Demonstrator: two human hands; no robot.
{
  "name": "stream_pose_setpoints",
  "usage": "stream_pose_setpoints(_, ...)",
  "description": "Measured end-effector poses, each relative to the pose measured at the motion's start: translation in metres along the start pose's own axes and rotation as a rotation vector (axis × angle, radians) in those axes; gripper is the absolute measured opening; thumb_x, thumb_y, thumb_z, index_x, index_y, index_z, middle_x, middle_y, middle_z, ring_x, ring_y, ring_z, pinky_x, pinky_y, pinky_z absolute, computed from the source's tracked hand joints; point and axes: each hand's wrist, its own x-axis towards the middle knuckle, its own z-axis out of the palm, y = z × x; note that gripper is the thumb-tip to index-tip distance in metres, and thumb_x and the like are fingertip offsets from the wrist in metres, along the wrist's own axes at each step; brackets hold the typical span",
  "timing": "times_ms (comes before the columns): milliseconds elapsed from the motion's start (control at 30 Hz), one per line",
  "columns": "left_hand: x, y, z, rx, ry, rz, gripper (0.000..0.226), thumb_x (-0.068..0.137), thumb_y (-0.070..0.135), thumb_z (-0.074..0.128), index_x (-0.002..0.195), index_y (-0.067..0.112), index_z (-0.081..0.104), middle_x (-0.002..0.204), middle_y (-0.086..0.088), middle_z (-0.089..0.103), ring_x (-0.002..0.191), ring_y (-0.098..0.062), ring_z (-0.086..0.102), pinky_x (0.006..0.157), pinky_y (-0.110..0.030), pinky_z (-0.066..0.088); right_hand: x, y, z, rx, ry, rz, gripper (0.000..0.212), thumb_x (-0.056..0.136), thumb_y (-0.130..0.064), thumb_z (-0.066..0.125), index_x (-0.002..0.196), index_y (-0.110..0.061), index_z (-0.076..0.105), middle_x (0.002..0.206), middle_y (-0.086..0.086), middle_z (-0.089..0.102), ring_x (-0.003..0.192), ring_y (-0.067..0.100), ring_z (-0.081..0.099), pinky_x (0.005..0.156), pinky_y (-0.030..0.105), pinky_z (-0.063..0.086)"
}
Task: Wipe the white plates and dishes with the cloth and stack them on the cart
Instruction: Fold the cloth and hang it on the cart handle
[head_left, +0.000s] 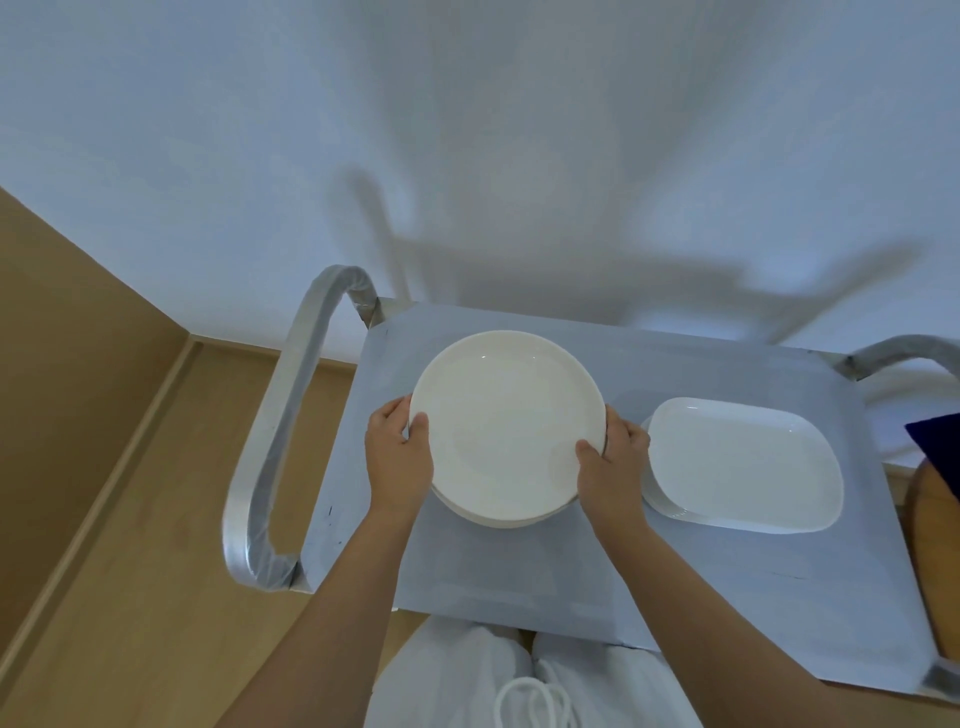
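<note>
**Round plate held over the cart stack**

On the cart's (519, 582) matte grey surface, a glossy round white plate (506, 421) is held at both rims above a stack of round plates (498, 517). The left hand (397, 449) and right hand (613, 457) each keep a grip on it, thumbs on top. Oblong white dishes (743, 467) lie stacked just beside. Plastic-wrapped metal handles (275, 431) are seen. No writing is legible.

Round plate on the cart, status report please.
Left hand and right hand grip round plate by opposite rims, atop plate stack. Oblong dishes beside, apart. Nothing blocking.
</note>
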Motion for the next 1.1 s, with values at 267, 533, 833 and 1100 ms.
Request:
stream_pose_setpoints(267,-0.002,-0.004,0.001,0.056,-0.038,0.051,0.039,0.102,0.016,0.042,0.139,0.009,0.049,0.135,-0.012,0.050,0.123,-0.025,0.049,0.101,-0.036,0.044,0.000,-0.001,-0.001,-0.001,-0.024,0.002,0.054,0.091,0.001,0.042,0.143,-0.010,0.032,0.138,0.007,0.032,0.125,0.021,0.037,0.105,0.032,0.031)
stream_pose_setpoints(533,-0.002,-0.003,0.000,0.142,-0.026,0.089,0.040,0.104,0.021,0.035,0.140,0.011,0.048,0.110,-0.012,0.066,0.096,-0.021,0.060,0.084,-0.032,0.050,-0.002,0.006,0.000,-0.052,-0.065,0.006,0.057,0.096,-0.006,0.039,0.149,-0.011,0.017,0.150,0.005,0.023,0.137,0.020,0.027,0.111,0.032,0.023)
stream_pose_setpoints(833,-0.002,-0.001,0.000,-0.041,-0.034,0.000,0.033,0.103,0.029,0.038,0.120,0.016,0.063,0.097,0.002,0.067,0.097,-0.023,0.061,0.076,-0.024,0.047,0.001,0.011,0.003,-0.010,-0.068,-0.002,0.058,0.098,-0.020,0.043,0.149,-0.013,0.017,0.148,0.006,0.028,0.135,0.020,0.030,0.105,0.028,0.024)
stream_pose_setpoints(1100,-0.012,-0.022,-0.009,-0.528,-0.459,-0.420,0.100,0.064,0.084,0.054,0.148,0.035,0.031,0.150,0.002,0.041,0.140,-0.027,0.033,0.111,-0.060,0.027,0.001,0.018,0.005,0.565,-0.321,0.322,0.084,0.071,-0.061,0.053,0.145,-0.030,0.029,0.142,0.001,0.047,0.126,0.024,0.048,0.104,0.052,0.038)
